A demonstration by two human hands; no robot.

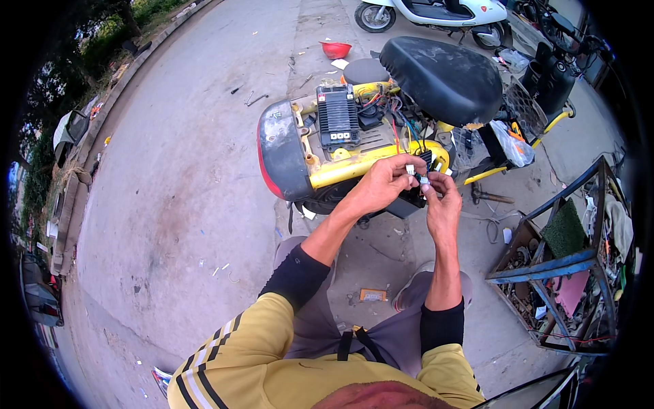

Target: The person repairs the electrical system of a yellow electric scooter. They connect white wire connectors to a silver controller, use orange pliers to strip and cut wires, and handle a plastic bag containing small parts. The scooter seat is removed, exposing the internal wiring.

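My left hand [379,185] pinches a small white plug connector [410,170] between thumb and fingers. Close on its right, my right hand [444,206] grips another small pale connector [424,181] with wires running to it. The two connectors are held near each other; whether they touch is too small to tell. Both hands are over the side of a partly stripped yellow electric scooter [347,168]. On its rear deck lies a black finned controller box [337,116], with loose coloured wires [398,126] beside it. The black seat [443,78] is tipped up beyond the wiring.
A hammer [493,195] lies on the ground to the right, near a metal-framed bin [541,269] full of scrap. A red bowl [335,50], wrenches [256,99] and a white scooter [436,15] are farther off. Between my feet sits a small orange packet [372,295].
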